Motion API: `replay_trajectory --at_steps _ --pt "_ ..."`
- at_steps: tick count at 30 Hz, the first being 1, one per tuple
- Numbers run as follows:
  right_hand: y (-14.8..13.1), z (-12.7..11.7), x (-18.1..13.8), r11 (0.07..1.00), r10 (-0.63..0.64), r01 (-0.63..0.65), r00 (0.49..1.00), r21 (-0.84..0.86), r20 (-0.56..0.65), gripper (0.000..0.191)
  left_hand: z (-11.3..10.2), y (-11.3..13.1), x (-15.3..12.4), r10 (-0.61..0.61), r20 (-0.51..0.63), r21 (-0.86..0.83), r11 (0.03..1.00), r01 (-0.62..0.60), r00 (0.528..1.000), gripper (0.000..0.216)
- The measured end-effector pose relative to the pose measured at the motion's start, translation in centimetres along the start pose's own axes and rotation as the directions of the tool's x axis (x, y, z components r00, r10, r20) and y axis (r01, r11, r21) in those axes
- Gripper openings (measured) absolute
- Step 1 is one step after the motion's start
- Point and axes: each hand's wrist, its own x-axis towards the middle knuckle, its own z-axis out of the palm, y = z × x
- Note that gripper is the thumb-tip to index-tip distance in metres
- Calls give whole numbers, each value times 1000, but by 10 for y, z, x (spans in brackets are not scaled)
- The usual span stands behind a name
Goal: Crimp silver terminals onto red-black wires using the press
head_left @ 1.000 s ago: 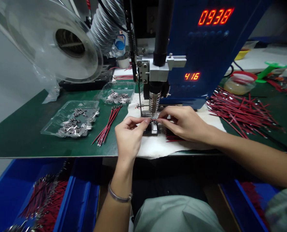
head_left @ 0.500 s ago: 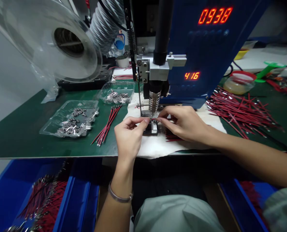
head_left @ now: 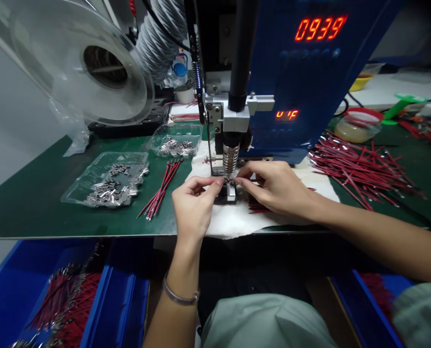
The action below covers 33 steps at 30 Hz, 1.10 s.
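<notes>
My left hand (head_left: 194,205) pinches a small part against the metal fixture (head_left: 230,189) under the press head (head_left: 230,157) of the blue machine (head_left: 302,77). From the right, my right hand (head_left: 273,186) pinches a thin red wire at the same spot, fingertips almost touching those of the left. The press head sits low, close over the fixture. What the left fingers hold is too small to name. Both hands rest on a white cloth (head_left: 237,220).
A bundle of red wires (head_left: 162,186) and two clear trays of metal terminals (head_left: 110,181) (head_left: 175,142) lie left. A heap of red wires (head_left: 360,169) lies right. A clear reel (head_left: 88,63) stands back left. Blue bins (head_left: 55,299) with wires sit below the table edge.
The press head has come down onto the fixture. The upper counter has gone from 0938 to 0939 and the lower display is mid-change. Both hands have stayed in place.
</notes>
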Motion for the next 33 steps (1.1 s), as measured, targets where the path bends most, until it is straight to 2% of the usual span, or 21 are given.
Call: replay_trajectory --at_steps 33 --pt "1 2 1 1000 -18 18 999 8 -36 12 -1 1 -1 -9 0 41 999 9 1000 18"
